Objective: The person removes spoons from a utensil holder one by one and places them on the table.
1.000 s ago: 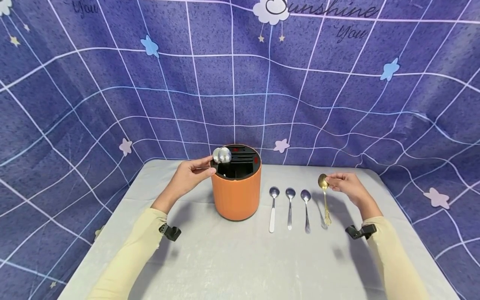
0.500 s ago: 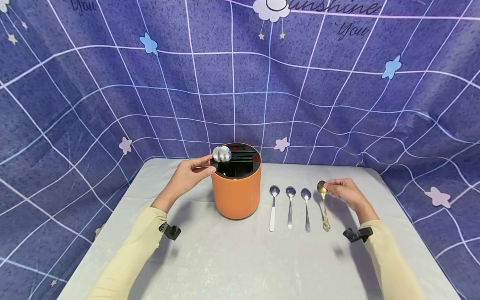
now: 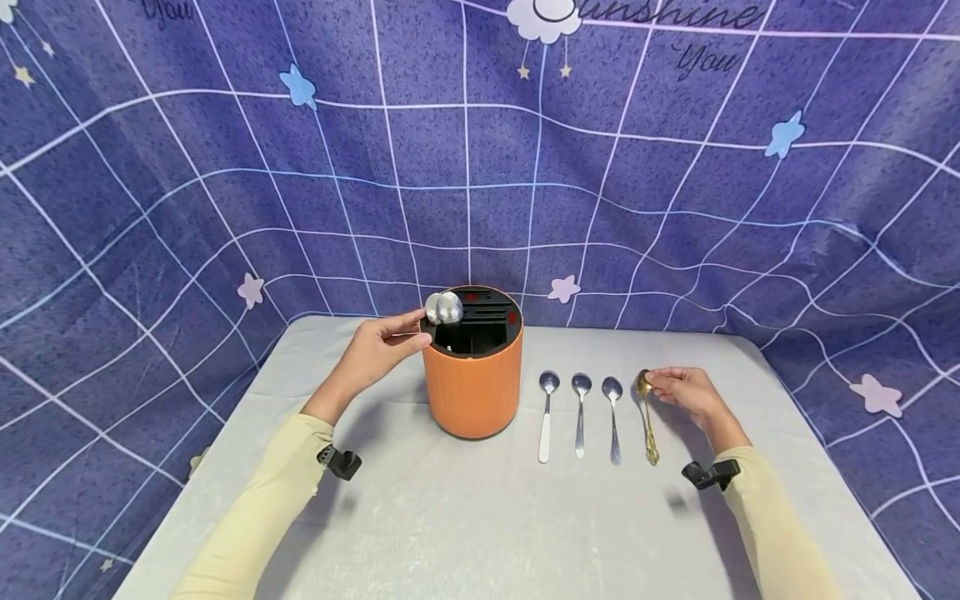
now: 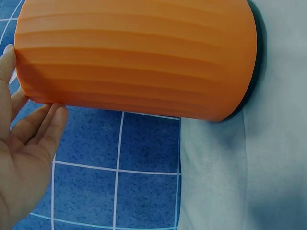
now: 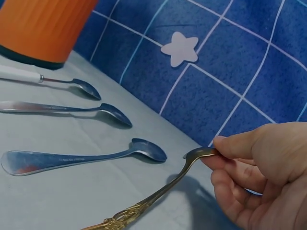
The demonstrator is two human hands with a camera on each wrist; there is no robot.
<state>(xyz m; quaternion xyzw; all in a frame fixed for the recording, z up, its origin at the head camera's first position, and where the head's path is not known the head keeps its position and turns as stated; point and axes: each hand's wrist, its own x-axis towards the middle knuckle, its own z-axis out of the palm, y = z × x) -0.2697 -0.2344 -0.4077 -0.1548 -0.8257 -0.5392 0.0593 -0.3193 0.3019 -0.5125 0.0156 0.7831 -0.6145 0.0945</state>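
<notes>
My right hand (image 3: 688,393) pinches a gold spoon (image 3: 649,429) by the rim of its bowl, between thumb and fingers. Its ornate handle slants down to the table's cloth in the head view; in the right wrist view the handle runs off the lower edge. At an orange round cutlery holder (image 3: 472,400) with a black slotted top, my left hand (image 3: 378,354) rests its fingertips and thumb against the left side and rim. Two silver spoons (image 3: 449,308) stand in the holder, bowls up, near those fingers; their handles are mostly hidden.
Between the holder and the gold spoon lie a white-handled spoon (image 3: 545,417) and two silver spoons (image 3: 614,417) in a row, bowls away from me. A light cloth covers the table (image 3: 480,533). A purple-blue grid curtain (image 3: 480,167) hangs behind.
My right hand has lowered the gold spoon toward the table, moving slightly nearer to me and its handle end coming down. The left hand and the holder have stayed put.
</notes>
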